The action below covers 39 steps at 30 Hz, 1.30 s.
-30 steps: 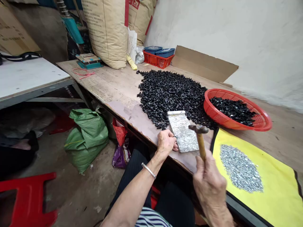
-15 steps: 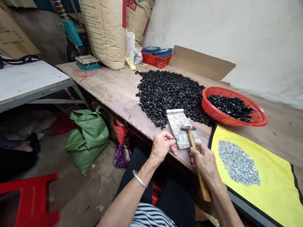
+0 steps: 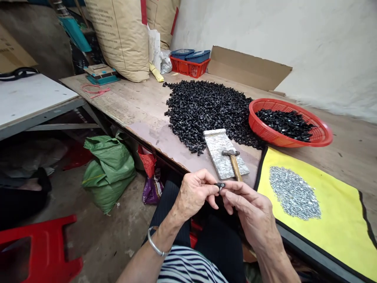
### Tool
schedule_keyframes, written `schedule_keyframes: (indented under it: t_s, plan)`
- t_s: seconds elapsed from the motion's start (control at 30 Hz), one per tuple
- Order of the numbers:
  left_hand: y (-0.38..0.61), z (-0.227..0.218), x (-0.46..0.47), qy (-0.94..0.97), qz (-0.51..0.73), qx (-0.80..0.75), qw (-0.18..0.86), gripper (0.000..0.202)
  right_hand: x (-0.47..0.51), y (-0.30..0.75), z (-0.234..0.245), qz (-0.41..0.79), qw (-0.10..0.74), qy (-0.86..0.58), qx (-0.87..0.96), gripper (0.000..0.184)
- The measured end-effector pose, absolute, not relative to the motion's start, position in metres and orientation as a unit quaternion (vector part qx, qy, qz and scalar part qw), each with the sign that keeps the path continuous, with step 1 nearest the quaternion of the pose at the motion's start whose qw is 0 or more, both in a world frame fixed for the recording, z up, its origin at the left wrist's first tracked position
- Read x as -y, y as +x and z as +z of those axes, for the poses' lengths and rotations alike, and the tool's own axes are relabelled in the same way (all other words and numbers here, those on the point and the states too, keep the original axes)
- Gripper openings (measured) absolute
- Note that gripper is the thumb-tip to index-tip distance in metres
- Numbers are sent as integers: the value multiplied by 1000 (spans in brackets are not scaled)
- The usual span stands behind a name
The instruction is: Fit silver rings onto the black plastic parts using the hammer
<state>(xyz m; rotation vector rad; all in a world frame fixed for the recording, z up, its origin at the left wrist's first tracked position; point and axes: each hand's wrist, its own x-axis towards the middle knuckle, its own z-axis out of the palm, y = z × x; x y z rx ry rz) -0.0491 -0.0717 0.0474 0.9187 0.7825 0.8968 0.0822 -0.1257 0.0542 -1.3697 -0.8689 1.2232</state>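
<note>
My left hand (image 3: 193, 194) pinches a small black plastic clip (image 3: 220, 184) that has a shiny metal spot. The fingertips of my right hand (image 3: 251, 206) close on the other side of the same clip. Just beyond my hands, a hammer (image 3: 235, 163) rests with its head on a worn grey metal slab (image 3: 216, 151); its lower handle is hidden behind my right hand. A large heap of black clips (image 3: 209, 110) lies behind the slab. To the right, small silvery metal pieces (image 3: 294, 192) are spread on a yellow cloth (image 3: 335, 224).
A red plastic basket (image 3: 325, 135) holding black clips stands at the right. At the back are large paper sacks (image 3: 118, 39), a red crate (image 3: 188, 67) and a cardboard strip (image 3: 250, 68). A green sack (image 3: 108, 173) and a red stool (image 3: 44, 247) are on the floor.
My right hand has let go of the hammer, which stays on the slab, and has come to the clip in my left hand. The view has shifted slightly.
</note>
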Motion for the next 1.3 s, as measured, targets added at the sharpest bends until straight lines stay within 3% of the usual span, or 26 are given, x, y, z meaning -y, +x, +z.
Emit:
schedule_keyframes:
  t_s: [0.23, 0.4, 0.63, 0.7, 0.8, 0.9, 1.07, 1.1, 1.2, 1.3]
  plan:
    - [-49, 46, 71, 419, 385, -352, 743, 15, 122, 83, 55, 601, 537, -540, 241, 25]
    - [-45, 47, 69, 445, 361, -370, 731, 11, 119, 83, 49, 593, 539, -549, 236, 26]
    - [-47, 29, 74, 467, 323, -415, 711, 7, 113, 95, 48, 560, 422, -634, 327, 21]
    - [-48, 24, 76, 454, 328, -436, 704, 12, 96, 120, 61, 523, 416, -652, 358, 18]
    - [-47, 22, 78, 450, 331, -461, 690, 13, 58, 172, 88, 416, 507, -664, 358, 18]
    - [-48, 23, 76, 454, 329, -462, 687, 9, 31, 214, 104, 295, 544, -704, 348, 34]
    - [-70, 17, 56, 465, 362, -499, 635, 7, 70, 232, 72, 163, 419, -814, 368, 31]
    - [-77, 15, 49, 465, 374, -518, 612, 8, 85, 234, 60, 138, 378, -836, 374, 29]
    - [-92, 6, 26, 457, 408, -587, 529, 10, 122, 241, 27, -13, 126, -878, 462, 32]
    - [-91, -1, 2, 523, 397, -608, 446, 7, 133, 248, 10, -42, 49, -870, 489, 27]
